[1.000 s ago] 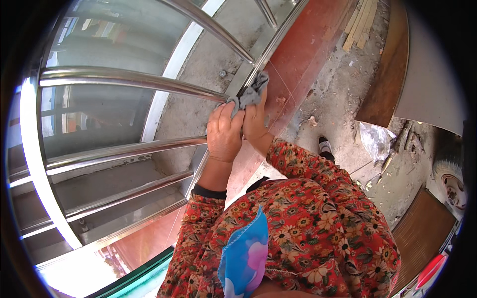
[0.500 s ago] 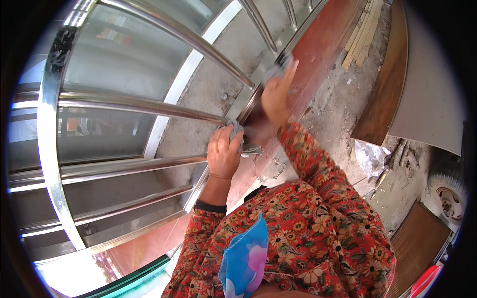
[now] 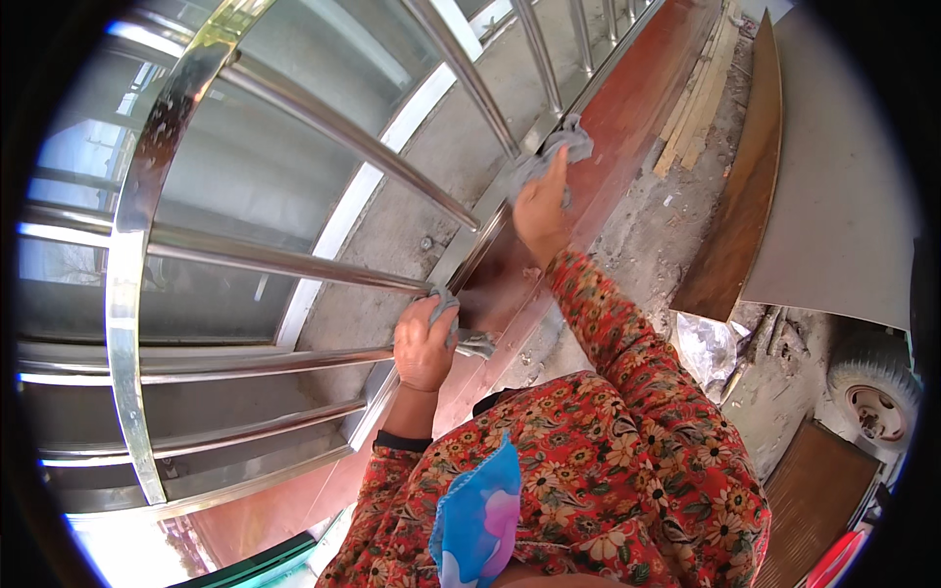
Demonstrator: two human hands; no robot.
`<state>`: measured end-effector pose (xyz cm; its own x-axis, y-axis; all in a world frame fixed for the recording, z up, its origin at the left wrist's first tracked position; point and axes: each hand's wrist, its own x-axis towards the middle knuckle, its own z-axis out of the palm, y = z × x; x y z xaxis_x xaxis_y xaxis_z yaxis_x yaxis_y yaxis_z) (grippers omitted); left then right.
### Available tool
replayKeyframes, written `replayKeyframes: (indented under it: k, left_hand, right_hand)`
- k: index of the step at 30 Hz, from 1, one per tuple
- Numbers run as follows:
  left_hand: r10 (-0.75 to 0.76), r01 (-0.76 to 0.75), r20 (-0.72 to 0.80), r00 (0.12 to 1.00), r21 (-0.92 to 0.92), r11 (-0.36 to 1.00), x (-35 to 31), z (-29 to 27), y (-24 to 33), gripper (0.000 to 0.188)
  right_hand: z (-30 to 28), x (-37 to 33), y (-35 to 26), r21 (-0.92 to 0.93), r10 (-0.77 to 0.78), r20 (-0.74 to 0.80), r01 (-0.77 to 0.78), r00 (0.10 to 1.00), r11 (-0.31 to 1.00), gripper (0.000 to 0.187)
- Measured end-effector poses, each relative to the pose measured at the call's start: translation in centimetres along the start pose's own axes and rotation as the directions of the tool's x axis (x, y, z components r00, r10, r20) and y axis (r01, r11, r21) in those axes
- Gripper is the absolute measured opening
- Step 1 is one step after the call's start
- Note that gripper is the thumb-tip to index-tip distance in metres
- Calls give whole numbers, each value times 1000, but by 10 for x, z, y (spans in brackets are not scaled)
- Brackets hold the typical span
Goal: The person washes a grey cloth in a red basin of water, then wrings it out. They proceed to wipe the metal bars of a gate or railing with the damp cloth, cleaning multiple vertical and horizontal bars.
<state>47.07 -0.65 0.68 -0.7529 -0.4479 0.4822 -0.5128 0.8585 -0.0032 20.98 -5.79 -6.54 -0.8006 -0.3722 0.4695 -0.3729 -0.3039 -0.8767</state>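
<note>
A grey cloth (image 3: 443,302) is bunched in my left hand (image 3: 423,345), whose fingers are closed round it at the lower end of a shiny metal bar (image 3: 284,258). Part of this cloth hangs out below the hand over the rail's edge. Farther off, my right hand (image 3: 542,211) presses another grey cloth (image 3: 569,145) against the flat bottom rail (image 3: 490,235) of the metal railing. Its thumb side and one finger show along the cloth; the other fingers are partly hidden.
Several round bars run from the rail to a curved metal band (image 3: 125,304) at left, before glass panes (image 3: 230,186). A red ledge (image 3: 618,137) borders the rail. At right are wooden strips (image 3: 701,93), large boards (image 3: 833,186), a clear plastic bag (image 3: 708,345) and a wheel (image 3: 872,407).
My right hand has slid nearer along the rail with its cloth, which now shows more sharply. The left hand stays at the bar's end. The whole view has shifted slightly.
</note>
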Motion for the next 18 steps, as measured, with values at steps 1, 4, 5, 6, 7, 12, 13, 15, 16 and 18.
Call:
replayKeyframes:
  k: [1,4,5,6,7,12,13,15,16,18]
  left_hand:
    - [1,-1,-13,1000,-23,1000,3,0,3,50]
    - [27,-38,-108,994,-108,993,20,2,12,47]
    - [85,-102,-129,988,-129,986,28,7,16,48]
    - [94,-108,-104,990,-136,985,37,12,19,48]
    - [107,-119,-92,990,-142,983,48,18,21,48]
    - [57,-57,1,998,-57,997,83,42,23,49]
    - [81,-81,9,997,-21,997,85,45,23,50]
    - [32,-33,-10,999,-31,999,86,46,23,50]
    - [14,-15,-26,1000,-39,999,86,46,24,50]
    - [0,0,-6,1000,-53,999,85,45,25,50]
  right_hand:
    - [0,-14,-7,-43,-4,44,6,999,999,67]
    - [-8,-53,-16,-125,-214,217,245,952,962,69]
    - [-12,-53,-10,-157,-89,273,136,958,978,69]
    - [-16,-47,-1,-172,-50,317,109,947,979,69]
    - [-21,-37,11,-173,-55,334,119,941,978,70]
    - [-19,50,53,175,178,7,-176,984,969,58]
    - [-19,59,49,238,303,-7,-292,953,926,53]
    - [-26,60,23,541,217,51,-209,975,814,43]
    - [-30,64,4,666,178,81,-186,981,722,39]
    - [-30,84,-43,810,97,229,-245,969,533,30]
